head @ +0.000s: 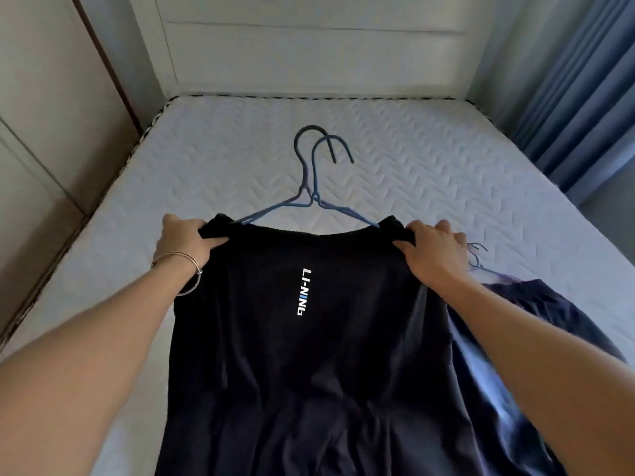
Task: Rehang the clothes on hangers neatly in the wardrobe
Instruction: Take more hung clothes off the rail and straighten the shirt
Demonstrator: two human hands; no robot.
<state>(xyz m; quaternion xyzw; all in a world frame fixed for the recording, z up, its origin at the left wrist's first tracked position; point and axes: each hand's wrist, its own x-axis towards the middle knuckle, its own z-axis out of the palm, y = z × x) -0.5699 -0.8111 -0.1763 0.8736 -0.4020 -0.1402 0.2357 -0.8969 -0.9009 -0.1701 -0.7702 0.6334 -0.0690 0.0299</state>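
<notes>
A black sleeveless shirt (309, 355) with white LI-NING lettering lies stretched out over the bed, neck end away from me. My left hand (185, 240) grips its left shoulder strap. My right hand (433, 249) grips the right strap. Two blue wire hangers (314, 173) lie stacked on the mattress just beyond the neckline, their hooks pointing to the headboard and their arms running under the shirt's shoulders. To the right, a dark blue garment (536, 321) lies on a third hanger whose small hook (476, 255) shows past my right hand.
The white quilted mattress (446, 159) fills the view, with a white headboard (309, 53) behind it. Beige wardrobe doors (41, 132) stand along the left side. Blue curtains (584, 80) hang on the right.
</notes>
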